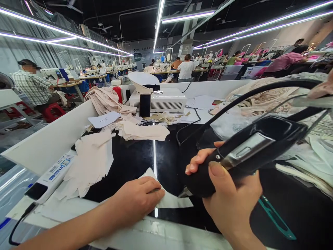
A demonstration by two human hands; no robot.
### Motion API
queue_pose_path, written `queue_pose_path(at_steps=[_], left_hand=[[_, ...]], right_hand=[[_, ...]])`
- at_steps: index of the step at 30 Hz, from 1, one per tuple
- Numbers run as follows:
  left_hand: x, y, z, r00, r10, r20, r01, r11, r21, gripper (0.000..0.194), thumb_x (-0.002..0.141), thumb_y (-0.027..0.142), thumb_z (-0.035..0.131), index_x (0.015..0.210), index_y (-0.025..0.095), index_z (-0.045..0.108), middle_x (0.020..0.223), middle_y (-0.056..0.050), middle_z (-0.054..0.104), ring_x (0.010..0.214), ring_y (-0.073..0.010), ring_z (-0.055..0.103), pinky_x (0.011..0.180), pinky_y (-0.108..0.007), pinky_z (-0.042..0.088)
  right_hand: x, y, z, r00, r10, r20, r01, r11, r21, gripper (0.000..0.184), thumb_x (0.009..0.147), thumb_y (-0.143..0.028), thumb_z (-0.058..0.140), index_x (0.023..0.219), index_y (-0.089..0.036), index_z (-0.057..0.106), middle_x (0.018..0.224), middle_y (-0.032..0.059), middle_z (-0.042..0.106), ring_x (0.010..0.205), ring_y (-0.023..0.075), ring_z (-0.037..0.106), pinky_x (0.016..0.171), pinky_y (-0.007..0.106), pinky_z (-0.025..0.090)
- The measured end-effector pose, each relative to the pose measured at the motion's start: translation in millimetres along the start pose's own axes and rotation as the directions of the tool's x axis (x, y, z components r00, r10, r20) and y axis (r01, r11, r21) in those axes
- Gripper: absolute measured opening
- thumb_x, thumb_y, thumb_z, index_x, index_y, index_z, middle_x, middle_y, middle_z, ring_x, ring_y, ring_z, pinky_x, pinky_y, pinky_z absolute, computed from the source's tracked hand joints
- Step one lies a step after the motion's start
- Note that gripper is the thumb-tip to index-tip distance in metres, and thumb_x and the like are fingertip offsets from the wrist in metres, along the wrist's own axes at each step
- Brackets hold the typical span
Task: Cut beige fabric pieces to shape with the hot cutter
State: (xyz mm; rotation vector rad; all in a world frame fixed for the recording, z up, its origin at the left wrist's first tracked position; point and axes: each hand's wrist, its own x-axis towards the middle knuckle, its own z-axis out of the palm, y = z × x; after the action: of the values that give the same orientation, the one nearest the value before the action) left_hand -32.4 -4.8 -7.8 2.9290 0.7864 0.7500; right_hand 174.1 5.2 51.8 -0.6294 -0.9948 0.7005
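Note:
My left hand (pixel 140 199) presses a small off-white fabric piece (pixel 174 201) down on the glossy black tabletop (pixel 135 163), its fingers bent and together. Part of the piece is hidden under that hand. My right hand (pixel 231 194) is closed round a black corded handheld tool (pixel 262 142) with a silver panel on its side. The tool's metal tip (pixel 185 191) points down at the right part of the fabric, and I cannot tell whether it touches. Beneath my right wrist lies a teal-handled tool (pixel 277 217), partly hidden.
Cut beige pieces (pixel 93 159) are stacked on the left, with more pieces (pixel 143 131) behind. A white power bank (pixel 52 177) lies at the left edge. A white machine (pixel 158 100) with a phone (pixel 145 105) stands behind. Another person's hand (pixel 322 86) is at the right edge, near the cable (pixel 249 92).

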Motion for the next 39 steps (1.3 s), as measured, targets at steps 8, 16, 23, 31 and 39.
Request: queue_pose_path(at_steps=[8,16,23,31,39], left_hand=[[5,12,1.9,0.997,-0.073,0.001,0.073,0.997,-0.017,0.021,0.11,0.013,0.051,0.118,0.018,0.069,0.108,-0.009,0.07,0.098,-0.0204,0.069,0.089,-0.029,0.063],[8,20,4.0,0.996,-0.091,0.014,0.091,0.994,-0.055,0.018,0.106,0.011,0.057,0.115,0.016,0.072,0.112,-0.01,0.071,0.101,-0.0223,0.07,0.091,-0.032,0.063],[7,17,4.4,0.996,-0.094,0.009,0.094,0.995,-0.045,0.019,0.108,0.013,0.054,0.114,0.017,0.071,0.11,-0.01,0.07,0.1,-0.0217,0.068,0.091,-0.031,0.062],[5,6,3.0,0.998,-0.069,-0.013,0.069,0.997,-0.034,0.021,0.109,0.014,0.053,0.119,0.016,0.071,0.109,-0.01,0.069,0.097,-0.0222,0.068,0.088,-0.031,0.063],[4,5,2.7,0.998,-0.042,-0.036,0.042,0.999,-0.014,0.018,0.109,0.013,0.054,0.117,0.017,0.07,0.108,-0.009,0.071,0.1,-0.021,0.07,0.097,-0.033,0.063]], right_hand=[[4,15,16,0.997,0.006,0.076,-0.008,0.999,0.035,0.035,0.088,-0.044,0.091,0.109,-0.03,0.067,0.078,-0.0073,0.073,0.057,0.0132,0.066,0.055,0.027,0.06],[3,14,15,0.997,0.011,0.083,-0.013,1.0,0.026,0.036,0.089,-0.044,0.09,0.109,-0.028,0.065,0.078,-0.0066,0.073,0.057,0.014,0.067,0.053,0.028,0.06],[3,15,14,0.996,0.024,0.092,-0.024,1.0,-0.001,0.03,0.092,-0.039,0.087,0.11,-0.029,0.065,0.079,-0.0067,0.072,0.06,0.0146,0.066,0.056,0.029,0.059],[2,19,15,0.996,-0.008,0.093,0.008,1.0,0.002,0.034,0.091,-0.04,0.087,0.114,-0.029,0.064,0.078,-0.0061,0.071,0.057,0.0155,0.066,0.054,0.031,0.057],[7,6,11,0.998,-0.002,0.055,0.003,1.0,-0.022,0.035,0.088,-0.042,0.089,0.11,-0.029,0.065,0.077,-0.0061,0.071,0.056,0.0159,0.066,0.053,0.031,0.059]])
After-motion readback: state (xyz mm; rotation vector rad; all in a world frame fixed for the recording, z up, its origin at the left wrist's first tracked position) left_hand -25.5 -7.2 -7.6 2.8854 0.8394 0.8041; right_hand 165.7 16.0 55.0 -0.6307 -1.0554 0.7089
